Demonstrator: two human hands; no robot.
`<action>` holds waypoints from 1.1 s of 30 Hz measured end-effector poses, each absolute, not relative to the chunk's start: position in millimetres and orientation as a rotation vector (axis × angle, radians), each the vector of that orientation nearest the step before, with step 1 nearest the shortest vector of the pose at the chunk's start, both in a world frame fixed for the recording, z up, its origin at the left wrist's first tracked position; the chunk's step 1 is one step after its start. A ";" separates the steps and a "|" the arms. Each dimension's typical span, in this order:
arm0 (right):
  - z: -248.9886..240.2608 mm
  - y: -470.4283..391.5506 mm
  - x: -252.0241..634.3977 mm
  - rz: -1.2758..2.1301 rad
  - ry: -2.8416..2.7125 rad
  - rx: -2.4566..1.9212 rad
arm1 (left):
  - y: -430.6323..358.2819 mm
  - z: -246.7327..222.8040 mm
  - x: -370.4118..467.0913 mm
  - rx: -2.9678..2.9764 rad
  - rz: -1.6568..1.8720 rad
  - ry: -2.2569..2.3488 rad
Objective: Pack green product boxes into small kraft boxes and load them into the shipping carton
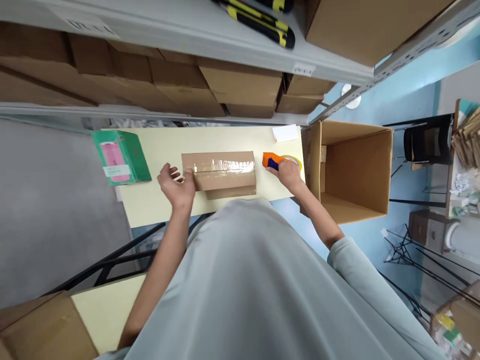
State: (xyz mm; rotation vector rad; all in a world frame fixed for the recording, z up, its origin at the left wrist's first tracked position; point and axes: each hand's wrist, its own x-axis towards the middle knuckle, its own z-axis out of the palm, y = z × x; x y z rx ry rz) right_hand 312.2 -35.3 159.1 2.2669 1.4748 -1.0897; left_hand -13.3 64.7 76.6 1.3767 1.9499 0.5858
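Note:
A brown cardboard box [225, 179] lies on the pale table [165, 140], with shiny clear tape along its top. At the box's left end is my left hand [178, 186], its thumb against the edge and its other fingers spread apart in the air. My right hand [288, 175] grips an orange and blue tape dispenser [270, 160] to the right of the box. The dispenser's yellow-rimmed roll shows partly behind that hand.
On the table's left stands a green box [138, 155] with a pink picture. A white card [285, 133] lies at the back right. Beside the table's right end is a large open carton [356, 165]. Overhead, a metal shelf [168, 37] carries cutters [262, 22]; cardboard boxes [240, 82] sit below it.

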 end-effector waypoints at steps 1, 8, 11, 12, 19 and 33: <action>168.8 -34.8 313.1 -1.052 1.450 2.346 | 64.0 84.4 -5.5 1.459 0.620 1.945; 241.4 18.3 302.1 -1.222 1.886 2.427 | 61.4 163.1 76.3 1.973 1.015 1.081; 275.3 76.1 291.3 -1.026 2.182 2.425 | 92.2 192.6 99.9 2.018 1.186 0.946; 287.2 99.2 287.2 -0.917 2.274 2.408 | 107.8 201.2 104.8 2.015 1.237 0.944; 345.1 257.2 255.1 -0.391 2.362 2.173 | 233.4 232.5 121.7 1.944 1.281 1.107; 236.3 205.0 244.7 -0.124 2.517 2.512 | 159.3 136.0 -0.7 1.915 0.820 1.251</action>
